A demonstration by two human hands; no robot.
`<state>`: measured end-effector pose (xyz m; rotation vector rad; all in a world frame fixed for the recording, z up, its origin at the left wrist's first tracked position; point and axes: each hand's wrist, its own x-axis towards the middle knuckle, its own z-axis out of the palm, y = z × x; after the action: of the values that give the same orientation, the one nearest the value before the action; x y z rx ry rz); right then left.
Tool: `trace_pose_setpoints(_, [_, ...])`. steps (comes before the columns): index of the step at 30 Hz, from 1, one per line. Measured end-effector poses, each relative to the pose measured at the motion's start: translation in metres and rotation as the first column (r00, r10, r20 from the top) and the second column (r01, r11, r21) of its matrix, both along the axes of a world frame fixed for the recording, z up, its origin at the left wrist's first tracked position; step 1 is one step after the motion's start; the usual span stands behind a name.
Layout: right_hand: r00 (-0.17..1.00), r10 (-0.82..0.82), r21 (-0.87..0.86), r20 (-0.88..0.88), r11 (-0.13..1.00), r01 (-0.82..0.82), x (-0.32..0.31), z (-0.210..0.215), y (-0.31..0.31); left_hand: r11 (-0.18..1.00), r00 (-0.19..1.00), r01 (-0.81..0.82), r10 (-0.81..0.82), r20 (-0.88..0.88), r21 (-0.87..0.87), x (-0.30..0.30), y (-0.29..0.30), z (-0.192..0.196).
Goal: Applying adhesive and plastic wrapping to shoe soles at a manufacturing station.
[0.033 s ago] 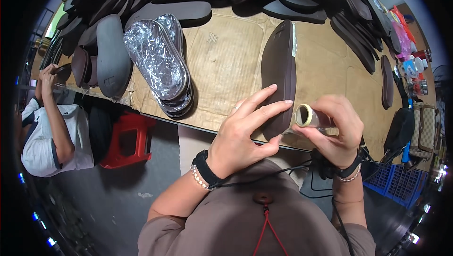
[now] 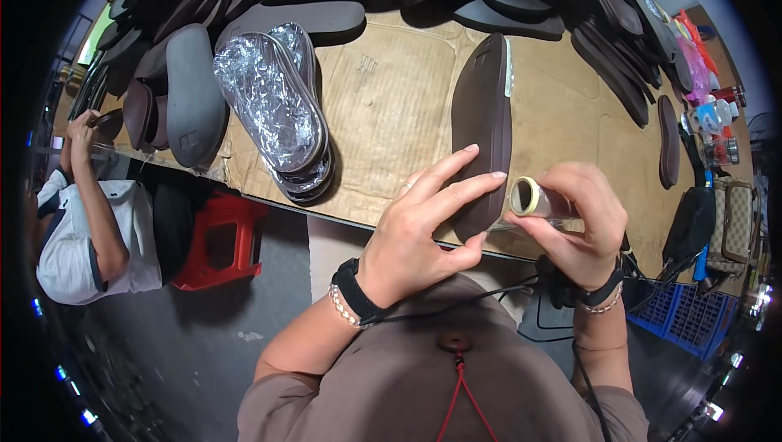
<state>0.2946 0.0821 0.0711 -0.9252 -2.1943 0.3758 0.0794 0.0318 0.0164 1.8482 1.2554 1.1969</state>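
The left hand [image 2: 419, 228] — fingers spread — touches a brown sole [image 2: 479, 108]; the right hand [image 2: 588, 218], fingers curled, grips a tape roll [image 2: 555, 206].

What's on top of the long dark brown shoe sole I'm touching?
Your left hand lays fingers across the near part of the sole; a pale strip lines its right edge toward the far end. Beneath the fingers, its surface is hidden.

Shows dark brown on the sole [image 2: 481, 108] under the left hand [image 2: 414, 228], pale yellow rimming the roll [image 2: 535, 197] in the right hand [image 2: 593, 222]; right of that grip, checkered beige on a bag [image 2: 735, 218].
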Motion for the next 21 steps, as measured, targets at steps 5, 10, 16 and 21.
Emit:
trace_pose_setpoints(5, [0.999,-0.029,0.006,0.019,1.000,0.029,-0.002,-0.003,0.001,0.999,1.000,0.003,-0.001,0.031,-0.038,0.000,-0.001,-0.001])
trace_pose_setpoints(10, [0.999,-0.035,0.014,0.021,0.999,0.035,-0.003,-0.006,0.004,1.000,1.000,-0.003,0.004,0.008,-0.012,0.000,0.000,0.000])
trace_pose_setpoints(16, [1.000,-0.025,-0.006,0.003,1.000,0.025,0.000,-0.003,0.003,1.000,1.000,-0.007,0.007,0.004,0.003,-0.001,0.003,0.000])
trace_pose_setpoints(21, [0.995,-0.030,-0.036,-0.093,0.999,0.027,0.004,0.000,-0.004,0.985,0.992,0.046,-0.025,0.125,-0.165,-0.008,0.006,0.016])
